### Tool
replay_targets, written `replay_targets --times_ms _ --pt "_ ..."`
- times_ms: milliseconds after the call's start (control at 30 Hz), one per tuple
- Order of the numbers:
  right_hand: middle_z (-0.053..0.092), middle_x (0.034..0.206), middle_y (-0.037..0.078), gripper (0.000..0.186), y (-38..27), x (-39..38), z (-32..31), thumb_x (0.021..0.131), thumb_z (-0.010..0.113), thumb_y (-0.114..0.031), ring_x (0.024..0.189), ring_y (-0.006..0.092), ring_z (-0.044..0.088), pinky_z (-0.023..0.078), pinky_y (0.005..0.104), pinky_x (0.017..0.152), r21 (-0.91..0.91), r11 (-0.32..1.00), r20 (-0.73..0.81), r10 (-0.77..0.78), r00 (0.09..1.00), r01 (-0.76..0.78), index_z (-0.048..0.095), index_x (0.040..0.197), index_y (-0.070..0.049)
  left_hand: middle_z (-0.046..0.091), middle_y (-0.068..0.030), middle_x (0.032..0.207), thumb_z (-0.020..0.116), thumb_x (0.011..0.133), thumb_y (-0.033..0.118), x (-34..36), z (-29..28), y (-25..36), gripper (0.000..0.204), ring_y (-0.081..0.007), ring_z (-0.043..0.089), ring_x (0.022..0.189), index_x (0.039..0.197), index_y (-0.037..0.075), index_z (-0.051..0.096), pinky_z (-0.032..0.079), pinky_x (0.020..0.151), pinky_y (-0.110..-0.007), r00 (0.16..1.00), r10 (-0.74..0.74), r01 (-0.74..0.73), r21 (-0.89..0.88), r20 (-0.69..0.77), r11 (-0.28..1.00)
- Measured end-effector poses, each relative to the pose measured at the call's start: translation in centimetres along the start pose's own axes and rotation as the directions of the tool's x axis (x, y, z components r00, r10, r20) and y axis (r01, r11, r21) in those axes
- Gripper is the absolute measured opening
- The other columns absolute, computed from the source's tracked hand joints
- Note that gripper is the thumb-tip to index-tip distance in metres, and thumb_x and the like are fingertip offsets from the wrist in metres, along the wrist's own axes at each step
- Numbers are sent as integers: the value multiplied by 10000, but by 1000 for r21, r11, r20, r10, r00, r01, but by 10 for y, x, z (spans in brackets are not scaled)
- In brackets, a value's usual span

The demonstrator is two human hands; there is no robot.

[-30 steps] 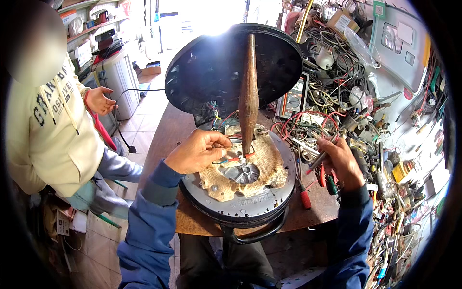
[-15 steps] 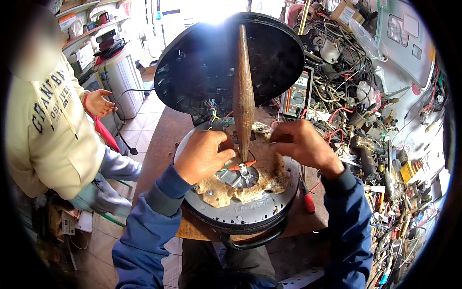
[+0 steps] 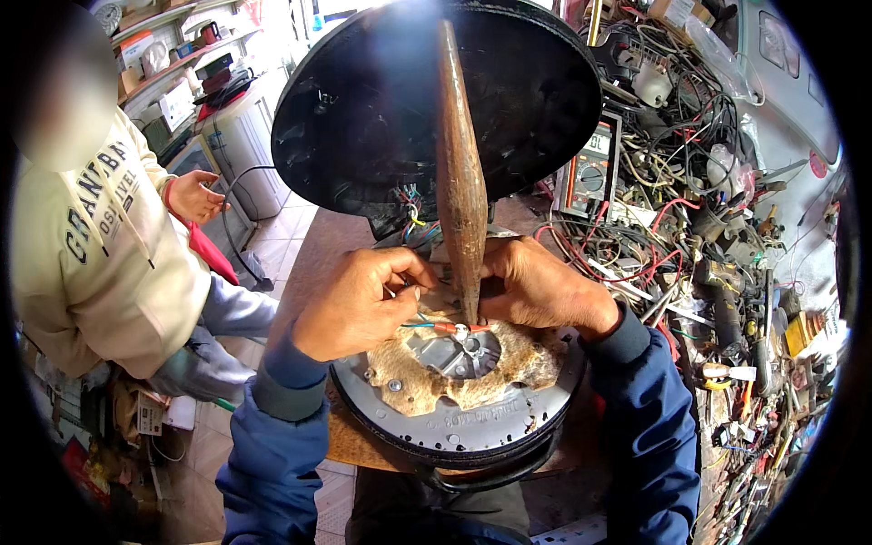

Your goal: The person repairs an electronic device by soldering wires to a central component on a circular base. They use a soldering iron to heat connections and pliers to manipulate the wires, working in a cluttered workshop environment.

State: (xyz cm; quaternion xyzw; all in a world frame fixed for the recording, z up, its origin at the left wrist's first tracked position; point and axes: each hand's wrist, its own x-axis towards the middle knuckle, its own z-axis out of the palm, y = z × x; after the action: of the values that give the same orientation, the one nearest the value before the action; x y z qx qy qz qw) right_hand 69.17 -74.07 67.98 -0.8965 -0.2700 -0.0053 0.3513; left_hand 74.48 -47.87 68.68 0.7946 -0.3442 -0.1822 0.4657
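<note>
A round electric griddle stands opened up in front of me. Its black domed lid is tilted up at the far side, and a tapered wooden rod stands before it. Brownish insulation padding partly covers the grey metal base. Below the rod's tip is a small white connector with red sleeved wire ends. My left hand is closed just left of the rod, fingertips together. On the other side, my right hand is closed close beside the rod, fingertips hidden. What either holds is not visible.
At left a person in a cream hoodie stands beside the table. A multimeter with red leads lies right of the lid. Tangled cables and tools heap along the right side. Coloured wires hang at the lid's hinge.
My right hand has moved left, up to the rod, its fingertips now out of sight. My left hand stays left of the rod, fingers still curled. The whole view has shifted slightly.
</note>
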Motion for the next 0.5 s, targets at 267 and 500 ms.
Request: replay_targets --times_ms 267,500 --pt "767 1129 164 312 -10 10 -17 819 805 -33 1028 319 756 571 405 885 193 981 174 -44 984 9 795 1130 -57 630 -104 1185 697 847 11 -9 -18 2 333 -182 649 1069 1177 43 736 558 809 -307 985 173 -158 402 -1 902" --pt "743 1175 207 340 -17 10 -28 850 686 22 1065 354 735 561 419 921 65 997 141 -40 989 31 760 1180 -11 632 -98 1051 769 846 50 -1 -8 -10 267 -202 686 853 1109 32 725 565 703 -313 951 237 -143 396 -199 907"
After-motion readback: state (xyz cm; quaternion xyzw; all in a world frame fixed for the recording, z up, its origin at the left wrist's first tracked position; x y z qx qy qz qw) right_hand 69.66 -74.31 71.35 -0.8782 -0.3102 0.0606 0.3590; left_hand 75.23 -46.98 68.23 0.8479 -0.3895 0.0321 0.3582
